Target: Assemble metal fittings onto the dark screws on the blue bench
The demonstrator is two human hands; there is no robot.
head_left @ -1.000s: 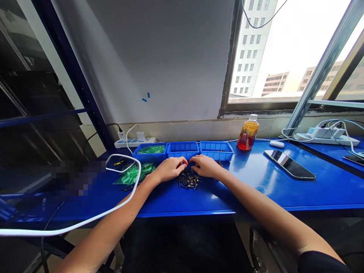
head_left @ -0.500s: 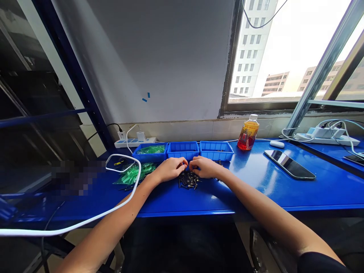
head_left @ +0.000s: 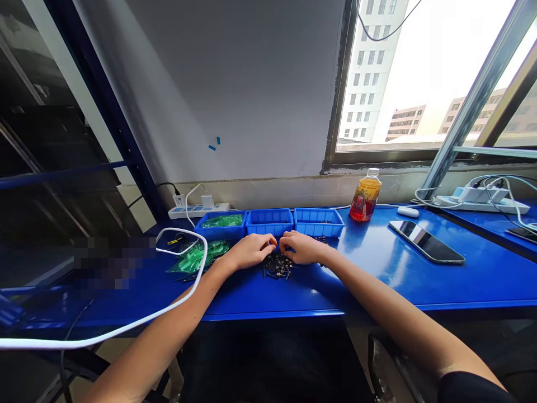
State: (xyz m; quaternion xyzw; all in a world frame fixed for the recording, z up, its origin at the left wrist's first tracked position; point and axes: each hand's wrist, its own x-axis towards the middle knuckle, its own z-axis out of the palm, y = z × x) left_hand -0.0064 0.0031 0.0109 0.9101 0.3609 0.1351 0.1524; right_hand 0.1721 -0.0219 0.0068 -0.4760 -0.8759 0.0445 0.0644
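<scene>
A pile of small dark screws lies on the blue table, just below my two hands. My left hand is over the pile's left edge, its fingers curled and thumb drawn in. Facing it, my right hand bends its fingers down at the pile's upper right. Whatever either hand pinches is too small or hidden to make out. Behind them stand three blue bins: the left bin has a green bag in it, then come the middle bin and the right bin.
Green plastic bags lie left of my left hand. A white cable arcs across my left forearm. On the right are a drink bottle, a white case and a phone. Power strips sit along the wall.
Both hands stay nearly in place over the screws, with only slight finger movement at most. The view has shifted very slightly.
</scene>
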